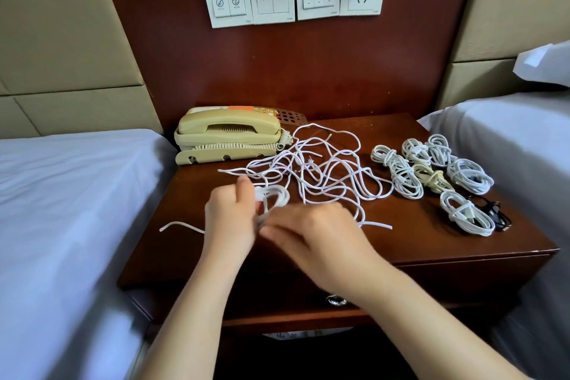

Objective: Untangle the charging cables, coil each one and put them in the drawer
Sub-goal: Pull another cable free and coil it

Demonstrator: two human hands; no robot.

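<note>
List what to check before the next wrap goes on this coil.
1. Left hand grips the half-wound coil: ok.
2. Right hand hold on the cable: cannot tell, blurred.
3. Loose end lying free at the left: ok.
4. Tangle cleared: not ok, strands cross all over.
5. Coiled bundles parked apart on the right: ok.
6. Drawer open for stowing: not ok, no opening shows.

The left hand and right hand are bare, and so are both forearms (uncovered down to the frame edge at 6 o'clock); the fingers are blurred.
</note>
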